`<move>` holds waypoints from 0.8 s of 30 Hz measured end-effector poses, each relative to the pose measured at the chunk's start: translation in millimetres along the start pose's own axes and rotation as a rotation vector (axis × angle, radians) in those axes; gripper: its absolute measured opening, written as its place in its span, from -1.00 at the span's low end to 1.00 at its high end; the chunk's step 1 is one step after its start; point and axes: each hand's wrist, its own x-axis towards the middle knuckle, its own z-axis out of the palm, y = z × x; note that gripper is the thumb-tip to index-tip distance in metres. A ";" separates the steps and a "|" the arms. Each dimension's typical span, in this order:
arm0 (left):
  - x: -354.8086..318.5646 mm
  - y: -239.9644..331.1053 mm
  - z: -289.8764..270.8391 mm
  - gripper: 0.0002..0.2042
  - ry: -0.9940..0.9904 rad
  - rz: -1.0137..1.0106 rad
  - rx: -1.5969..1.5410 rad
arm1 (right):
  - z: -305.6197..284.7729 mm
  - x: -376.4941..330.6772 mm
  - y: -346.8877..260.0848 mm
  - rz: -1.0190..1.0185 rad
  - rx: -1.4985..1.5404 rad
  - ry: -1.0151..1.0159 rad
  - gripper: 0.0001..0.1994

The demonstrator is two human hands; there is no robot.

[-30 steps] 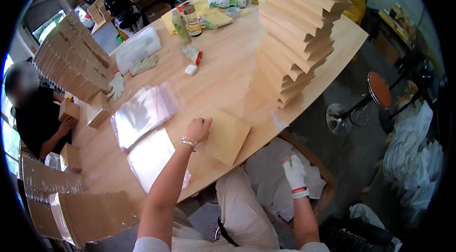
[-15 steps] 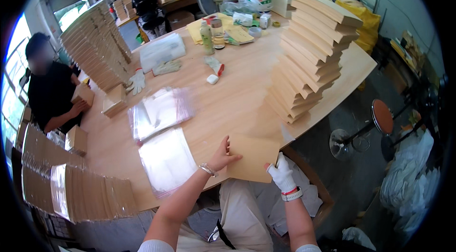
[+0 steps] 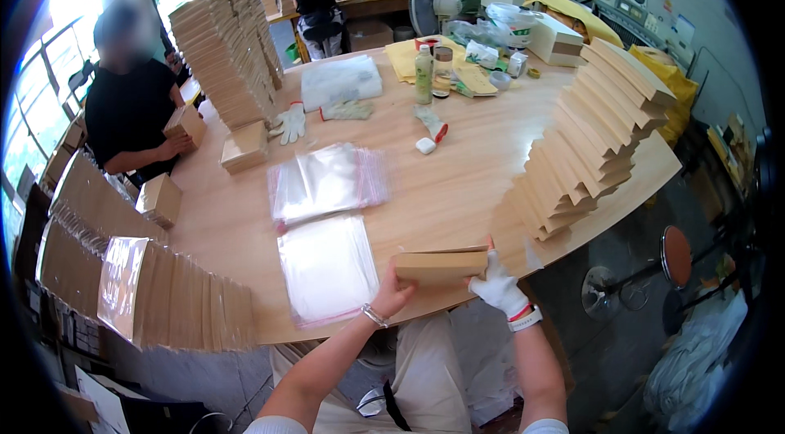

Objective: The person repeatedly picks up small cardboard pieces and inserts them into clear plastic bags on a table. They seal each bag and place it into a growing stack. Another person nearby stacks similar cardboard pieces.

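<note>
Between my two hands is a block-like bundle of brown card (image 3: 441, 267), its long side face turned toward me at the table's front edge. My left hand (image 3: 394, 292), bare with a bracelet at the wrist, grips the bundle's left end. A white fingerless glove covers my right hand (image 3: 497, 287), which is closed on the right end, thumb in front and a finger reaching up behind. Just left of the bundle lie clear plastic bags (image 3: 327, 266), with a second pile of clear bags (image 3: 331, 180) beyond them. To the right rises a tall, fanned stack of brown card bundles (image 3: 585, 143).
Plastic-wrapped brown bundles (image 3: 176, 295) line the left edge, and a tall brown stack (image 3: 225, 58) stands behind. A co-worker (image 3: 135, 98) handles a brown block at left. Gloves (image 3: 290, 123), a green bottle (image 3: 423, 76) and a fan (image 3: 423, 4) are farther back. A round stool (image 3: 676, 256) stands right.
The brown bundle has been tipped up, from its broad face showing to its side face. My right hand has shifted to its right end. The view has swung left.
</note>
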 end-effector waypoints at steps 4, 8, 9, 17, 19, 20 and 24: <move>1.4 -5.7 -0.5 -0.47 -0.002 0.135 0.208 | -16.2 7.1 14.7 -0.039 -0.221 -0.198 -0.27; 1.0 -1.6 -0.8 -0.49 0.014 0.138 0.139 | -32.1 7.6 -8.3 -0.025 -0.176 -0.201 -0.50; 2.7 0.8 2.0 -0.50 0.024 0.145 0.096 | -34.0 8.5 -1.9 -0.065 -0.166 -0.189 -0.50; 8.5 -3.8 -9.3 -0.51 -0.078 0.107 0.162 | -16.3 10.6 19.5 -0.204 -0.299 -0.127 -0.55; 9.3 -7.6 -9.8 -0.52 -0.099 0.185 0.213 | -19.4 12.9 25.8 -0.309 -0.492 -0.203 -0.56; 9.8 -8.5 -8.4 -0.52 -0.087 0.185 0.215 | -22.9 14.7 29.4 -0.363 -0.587 -0.242 -0.56; 10.4 -4.9 -7.3 -0.51 -0.057 0.157 0.199 | -22.1 20.6 16.7 -0.287 -0.421 -0.201 -0.59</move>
